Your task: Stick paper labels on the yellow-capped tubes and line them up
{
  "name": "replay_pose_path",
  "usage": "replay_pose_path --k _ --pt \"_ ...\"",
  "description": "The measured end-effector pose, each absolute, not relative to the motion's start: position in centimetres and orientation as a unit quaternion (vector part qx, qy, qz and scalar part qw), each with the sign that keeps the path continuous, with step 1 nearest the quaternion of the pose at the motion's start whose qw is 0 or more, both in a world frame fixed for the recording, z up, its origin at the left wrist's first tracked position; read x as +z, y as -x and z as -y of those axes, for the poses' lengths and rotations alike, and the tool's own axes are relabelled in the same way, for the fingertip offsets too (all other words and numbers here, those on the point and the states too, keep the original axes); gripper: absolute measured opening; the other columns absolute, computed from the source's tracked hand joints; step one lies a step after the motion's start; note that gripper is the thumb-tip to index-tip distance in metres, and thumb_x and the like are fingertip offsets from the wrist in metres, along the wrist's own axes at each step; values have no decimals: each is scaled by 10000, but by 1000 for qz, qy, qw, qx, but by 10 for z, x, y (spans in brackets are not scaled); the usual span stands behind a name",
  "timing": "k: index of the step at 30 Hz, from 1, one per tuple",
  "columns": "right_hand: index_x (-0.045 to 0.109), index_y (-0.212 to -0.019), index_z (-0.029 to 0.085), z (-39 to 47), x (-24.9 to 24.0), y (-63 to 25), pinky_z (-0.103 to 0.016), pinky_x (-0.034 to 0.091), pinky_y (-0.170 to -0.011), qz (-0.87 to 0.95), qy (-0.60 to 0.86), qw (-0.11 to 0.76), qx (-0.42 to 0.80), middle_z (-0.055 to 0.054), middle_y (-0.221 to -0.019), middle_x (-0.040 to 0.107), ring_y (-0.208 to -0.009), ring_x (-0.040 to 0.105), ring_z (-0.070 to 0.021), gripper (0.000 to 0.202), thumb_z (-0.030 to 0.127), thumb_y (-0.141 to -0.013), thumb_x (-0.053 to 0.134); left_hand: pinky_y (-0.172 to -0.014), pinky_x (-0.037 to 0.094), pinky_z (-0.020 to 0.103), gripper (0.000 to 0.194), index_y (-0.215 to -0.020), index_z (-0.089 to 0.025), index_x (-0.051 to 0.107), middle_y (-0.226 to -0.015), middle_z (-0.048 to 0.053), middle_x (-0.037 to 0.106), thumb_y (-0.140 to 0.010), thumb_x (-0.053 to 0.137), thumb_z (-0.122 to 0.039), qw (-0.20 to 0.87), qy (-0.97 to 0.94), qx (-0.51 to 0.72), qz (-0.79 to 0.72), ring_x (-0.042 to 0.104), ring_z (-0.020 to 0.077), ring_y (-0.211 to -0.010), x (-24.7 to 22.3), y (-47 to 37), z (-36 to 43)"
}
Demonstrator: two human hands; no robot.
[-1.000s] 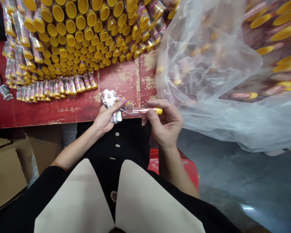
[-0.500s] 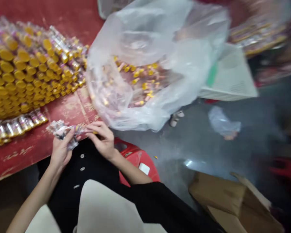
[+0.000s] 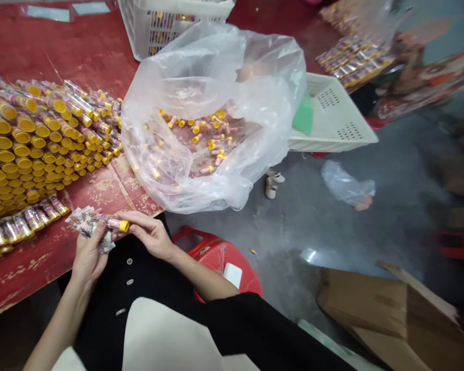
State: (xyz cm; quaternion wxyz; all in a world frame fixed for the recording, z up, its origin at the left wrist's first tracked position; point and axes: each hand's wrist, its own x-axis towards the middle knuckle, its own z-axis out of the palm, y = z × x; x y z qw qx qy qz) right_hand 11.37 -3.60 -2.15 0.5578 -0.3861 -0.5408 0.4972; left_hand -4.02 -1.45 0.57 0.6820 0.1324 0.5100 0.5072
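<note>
My left hand point(image 3: 88, 257) is closed on a bunch of small printed paper slips point(image 3: 84, 220), thumb on top. A slim clear tube with a yellow cap point(image 3: 118, 223) lies across those slips beside the thumb, cap pointing right. Around the capped end, my right hand point(image 3: 154, 236) has its fingers closed on the tube, partly behind it. Left of the hands, a large stack of similar yellow-capped tubes point(image 3: 34, 139) rests on the red table point(image 3: 116, 178). An open clear plastic bag point(image 3: 232, 190) with loose, small yellow-capped pieces lies just beyond my hands.
A white crate point(image 3: 139, 36) stands behind the bag, and a white basket point(image 3: 332, 139) is to its right. A red stool point(image 3: 216, 257) bears a white object. On the floor are a cardboard box point(image 3: 371, 304) and a plastic bag point(image 3: 344, 183). Another person's arm point(image 3: 425, 105) shows at right.
The view has shifted, showing more of the far table and crate. The tube's yellow cap now shows clearly; the right hand's fingers have moved back along the tube toward the left hand.
</note>
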Motion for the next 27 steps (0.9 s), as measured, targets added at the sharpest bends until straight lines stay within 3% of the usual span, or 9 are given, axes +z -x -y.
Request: replay_pose_path --k 3,9,23,27 --pt "669 -1297 258 32 -20 -120 -324 558 -996 567 373 538 500 -87 -1271 655 -1169 650 -174 355 285 -953 590 -511 574 164 666 -1080 -170 678 -864 -18 716 -485 965 -257 683 -152 483 -526 680 92 -638 9 40 14" --pt "769 -1095 304 36 -16 -112 -268 575 -803 564 431 581 397 -23 -965 714 -901 682 -120 282 146 -888 663 -483 543 172 663 -989 -158 641 -770 -34 681 -441 973 -328 687 -160 482 -520 645 84 -587 13 32 25" --pt "800 -915 274 36 -27 -86 -265 556 -683 535 487 611 321 2 -799 731 -750 678 -111 238 87 -774 764 -550 522 179 564 -858 -136 645 -786 -25 669 -473 956 -406 691 -156 486 -513 610 68 -628 -5 47 32" --pt "795 -898 246 29 -35 -76 -263 535 -658 537 487 590 355 -5 -800 723 -755 667 -118 170 124 -785 756 -599 539 191 577 -891 -139 652 -809 -14 697 -475 957 -396 676 -126 511 -516 626 74 -646 -11 55 31"
